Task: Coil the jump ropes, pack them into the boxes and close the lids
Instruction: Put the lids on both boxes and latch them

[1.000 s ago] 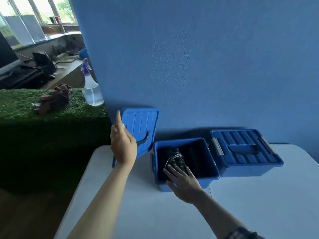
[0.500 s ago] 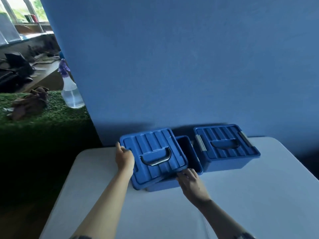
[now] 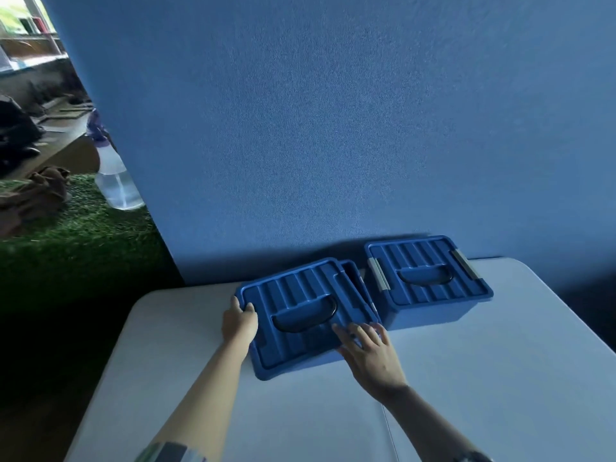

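Since the earlier frames the loose lid (image 3: 305, 315) has come down from upright in the left hand to lie almost flat over the left box (image 3: 353, 278), and the right hand has left the box's inside and moved onto the lid's top. The lid sits askew: a strip of the box's far right rim and dark opening shows past its edge, just beside the right box (image 3: 430, 306), whose own lid (image 3: 426, 278) is on with grey clasps at both ends.

The left hand (image 3: 240, 323) makes its grip on the lid's left edge, fingers curled over the rim and thumb on top. The right hand (image 3: 370, 353) lies flat with fingers spread, pressing the lid's near right corner. The jump ropes cannot be seen; presumably they are inside the boxes.

The step in hand is closing the second lid, so the task looks near its end. The next move calls for sliding the lid toward the right box until its edges line up with the rim, then pressing it down on the worktop (image 3: 466, 395) until it seats.
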Demonstrator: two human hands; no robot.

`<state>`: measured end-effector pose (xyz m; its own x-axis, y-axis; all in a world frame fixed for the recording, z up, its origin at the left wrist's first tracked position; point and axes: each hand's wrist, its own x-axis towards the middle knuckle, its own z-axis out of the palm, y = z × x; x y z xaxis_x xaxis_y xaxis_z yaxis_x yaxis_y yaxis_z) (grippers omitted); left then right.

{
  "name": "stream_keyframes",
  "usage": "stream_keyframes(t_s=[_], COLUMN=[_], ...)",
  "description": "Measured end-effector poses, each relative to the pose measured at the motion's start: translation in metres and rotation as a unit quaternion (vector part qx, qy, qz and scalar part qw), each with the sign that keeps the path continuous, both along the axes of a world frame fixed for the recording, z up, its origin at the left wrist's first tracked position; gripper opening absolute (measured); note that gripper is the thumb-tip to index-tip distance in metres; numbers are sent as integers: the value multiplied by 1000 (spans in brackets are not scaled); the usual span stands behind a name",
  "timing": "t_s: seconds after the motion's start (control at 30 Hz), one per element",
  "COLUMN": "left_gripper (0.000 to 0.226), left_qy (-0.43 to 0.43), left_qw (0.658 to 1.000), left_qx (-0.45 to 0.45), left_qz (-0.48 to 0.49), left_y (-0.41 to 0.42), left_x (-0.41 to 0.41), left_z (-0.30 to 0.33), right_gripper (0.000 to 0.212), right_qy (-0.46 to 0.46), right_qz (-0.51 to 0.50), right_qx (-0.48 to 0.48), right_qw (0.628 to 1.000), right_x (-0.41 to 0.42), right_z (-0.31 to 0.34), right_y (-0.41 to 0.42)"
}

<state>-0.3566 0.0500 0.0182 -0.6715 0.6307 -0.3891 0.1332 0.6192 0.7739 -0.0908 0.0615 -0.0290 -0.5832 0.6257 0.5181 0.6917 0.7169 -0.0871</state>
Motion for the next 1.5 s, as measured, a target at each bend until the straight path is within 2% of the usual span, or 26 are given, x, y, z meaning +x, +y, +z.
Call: stream_keyframes(t_s=[0.1,0.17,0.23,0.4,0.5,0.57,0.63,0.8,0.9,1.0,1.17,1.27,1.37,1.43,1.5], left_gripper=[54,49,43,48,38,33,39,23,11,19,30,22,4,14,13], left_qy=[-102,-133,-143,-144,-142,-149,-151,-149,-153,-167,-216,-207,-199,-155,-95], left_qw=[994,989,986,987,987,985,985,984,981,979,969,970,971,980,989], left_qx=[38,60,77,73,75,81,64,76,105,110,108,111,120,116,109], left_qz=[-11,-21,-24,-17,-27,4,45,62,50,45,54,67,63,48,43], left_y=[0,2,4,6,7,8,9,11,7,2,0,-1,-4,-5,-5], left_x=[-2,-3,-3,-2,-3,-3,-5,-8,-6,-6,-8,-8,-6,-5,-6], left_z=[-4,-7,-8,-9,-16,-17,-19,-21,-19,-17,-15,-13,-8,-7,-8], right_gripper=[35,36,37,36,35,35,35,37,48,66,69,71,73,73,73], right_qy=[4,10,8,-10,-14,-21,-34,-36,-68,-127,-172,-178,-183,-181,-180], right_qz=[16,6,-1,-3,-7,-11,-14,-18,-28,-24,-38,-41,-40,-40,-41], right_qx=[27,28,21,1,-11,-25,-48,-99,-147,-237,-288,-296,-302,-303,-305], right_qw=[999,1000,1000,1000,1000,999,998,994,986,963,941,938,935,935,934], right_x=[5,9,11,8,5,2,1,-5,-21,-29,-30,-32,-34,-37,-39], right_z=[-5,-7,-8,-3,2,7,12,23,33,36,39,41,42,42,42], right_y=[0,0,0,5,7,8,8,12,18,19,21,22,18,15,12])
